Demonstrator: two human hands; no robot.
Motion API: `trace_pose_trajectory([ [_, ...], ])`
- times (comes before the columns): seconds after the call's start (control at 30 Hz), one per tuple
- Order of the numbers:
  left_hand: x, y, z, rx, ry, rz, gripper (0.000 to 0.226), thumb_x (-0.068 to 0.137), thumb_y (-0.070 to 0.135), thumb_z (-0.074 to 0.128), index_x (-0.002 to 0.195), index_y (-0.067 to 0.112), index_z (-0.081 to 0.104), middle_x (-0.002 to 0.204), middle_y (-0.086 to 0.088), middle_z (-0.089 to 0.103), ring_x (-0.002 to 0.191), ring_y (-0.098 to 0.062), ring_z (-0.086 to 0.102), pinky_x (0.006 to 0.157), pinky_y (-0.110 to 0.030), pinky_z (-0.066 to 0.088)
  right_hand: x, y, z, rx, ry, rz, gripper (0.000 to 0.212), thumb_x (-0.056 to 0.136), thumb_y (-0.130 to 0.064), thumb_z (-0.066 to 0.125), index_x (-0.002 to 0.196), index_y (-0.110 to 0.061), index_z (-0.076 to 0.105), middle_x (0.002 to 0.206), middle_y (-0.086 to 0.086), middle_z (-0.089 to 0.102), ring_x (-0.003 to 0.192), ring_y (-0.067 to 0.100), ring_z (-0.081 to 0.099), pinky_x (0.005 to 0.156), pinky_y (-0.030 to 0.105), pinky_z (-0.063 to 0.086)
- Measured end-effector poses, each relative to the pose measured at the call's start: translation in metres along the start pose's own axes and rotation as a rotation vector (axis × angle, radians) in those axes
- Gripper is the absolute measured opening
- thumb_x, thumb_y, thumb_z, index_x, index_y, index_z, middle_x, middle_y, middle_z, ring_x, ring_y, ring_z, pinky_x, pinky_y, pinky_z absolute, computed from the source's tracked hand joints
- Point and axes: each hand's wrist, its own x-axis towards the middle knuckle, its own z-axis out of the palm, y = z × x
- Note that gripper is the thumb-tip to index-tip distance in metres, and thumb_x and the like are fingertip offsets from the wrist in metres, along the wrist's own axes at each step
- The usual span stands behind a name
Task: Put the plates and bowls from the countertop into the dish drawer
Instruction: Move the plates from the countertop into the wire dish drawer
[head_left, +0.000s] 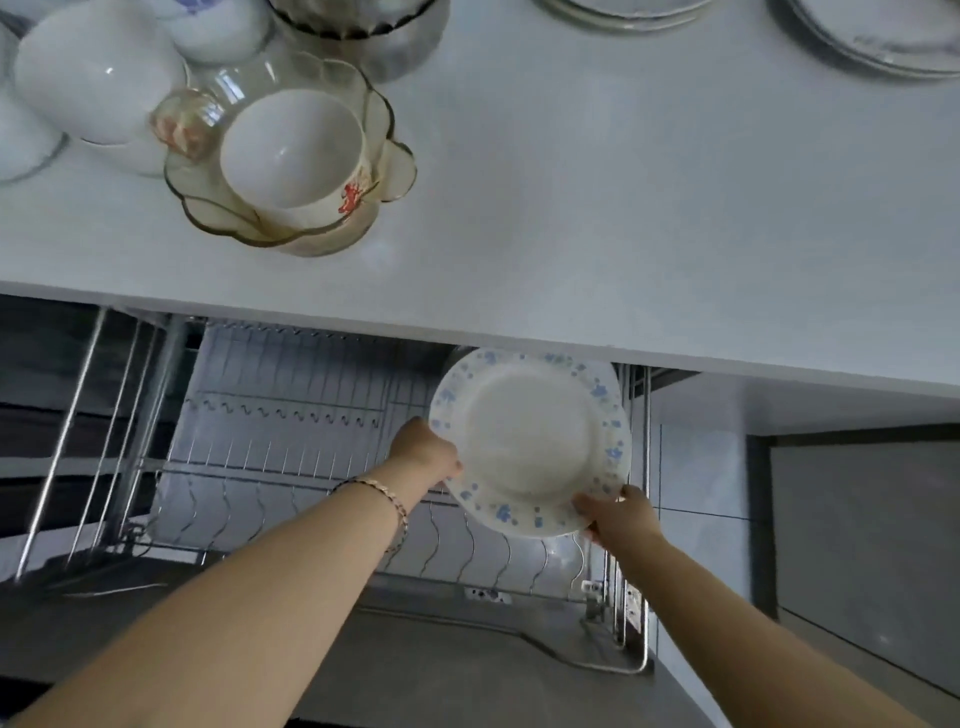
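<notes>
**Plate in both grips over the right end of the dish drawer**

We see one plate (530, 441), white with blue flowers round the rim, held below the counter (623, 208) and above the open dish drawer (291, 415), at the drawer's right end. The left grip (423, 449) holds the plate's left rim. The right grip (621, 517) pinches the lower right rim, thumb on the face. Both are closed on this plate and nothing else.

The plate's face is turned toward us. It is tilted, but we cannot tell how steeply. The relation that matters is that the wire slots (470, 540) lie right under the plate and a little nearer to us. In our judgement the plate has to come onto its edge and go down between two wires. The right grip is nearer the slots, so the left one probably steers.

Edges are tight on two sides:
- The counter's front edge sits just above the plate's far rim.
- The drawer's side rail (645, 467) is just beside its right rim.

Room lies to the left along the rack and toward us.

Up on the counter, a white bowl (291, 150) sits inside a scalloped glass bowl (384, 171). There are more bowls (98, 78) at the far left and stacked plates (872, 47) at the far right. We judge that most of the task is left.
</notes>
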Motion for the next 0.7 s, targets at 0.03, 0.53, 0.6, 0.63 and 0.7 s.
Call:
trace_pose_trajectory([
  [0.03,0.007,0.002,0.004,0.009,0.007,0.008,0.038,0.079,-0.002,0.066,0.117,-0.001,0.059,0.119,-0.017,0.066,0.107,-0.031,0.065,0.091,-0.036,0.055,0.006,0.000,0.002,0.020,0.030,-0.008,0.036,0.081,-0.003,0.063,0.115,0.001,0.052,0.094,0.012,0.059,0.093,0.035,0.064,0.090,0.048,0.054],
  [0.53,0.047,0.014,0.035,0.051,0.082,0.036,0.055,0.092,0.000,0.047,0.142,0.009,0.026,0.133,-0.016,0.052,0.111,-0.032,0.060,0.083,-0.030,0.052,0.061,-0.008,0.032,0.001,0.298,-0.150,0.042,0.083,-0.006,0.055,0.124,-0.012,0.054,0.119,0.017,0.060,0.081,0.026,0.054,0.047,0.017,0.028],
  [0.6,0.047,0.013,0.038,-0.020,0.034,0.029,0.066,0.090,-0.004,0.047,0.146,0.014,0.017,0.134,-0.014,0.051,0.110,-0.032,0.060,0.087,-0.036,0.055,0.063,-0.006,0.033,0.010,0.302,-0.149,0.044,0.084,-0.008,0.055,0.127,-0.013,0.052,0.119,0.017,0.059,0.079,0.024,0.052,0.046,0.016,0.026],
  [0.63,0.046,0.013,0.038,-0.060,0.014,0.023,0.070,0.089,-0.006,0.047,0.147,0.017,0.014,0.136,-0.014,0.050,0.110,-0.033,0.060,0.087,-0.041,0.056,0.063,-0.005,0.032,0.013,0.297,-0.153,0.045,0.085,-0.010,0.055,0.130,-0.014,0.050,0.120,0.017,0.058,0.079,0.024,0.052,0.046,0.016,0.026],
  [0.7,0.043,0.012,0.039,-0.165,-0.018,-0.005,0.072,0.088,-0.010,0.044,0.146,0.021,0.015,0.140,-0.011,0.047,0.116,-0.035,0.057,0.086,-0.046,0.056,0.060,-0.002,0.031,0.025,0.282,-0.155,0.046,0.087,-0.015,0.056,0.132,-0.015,0.047,0.118,0.018,0.060,0.075,0.024,0.053,0.045,0.019,0.027],
])
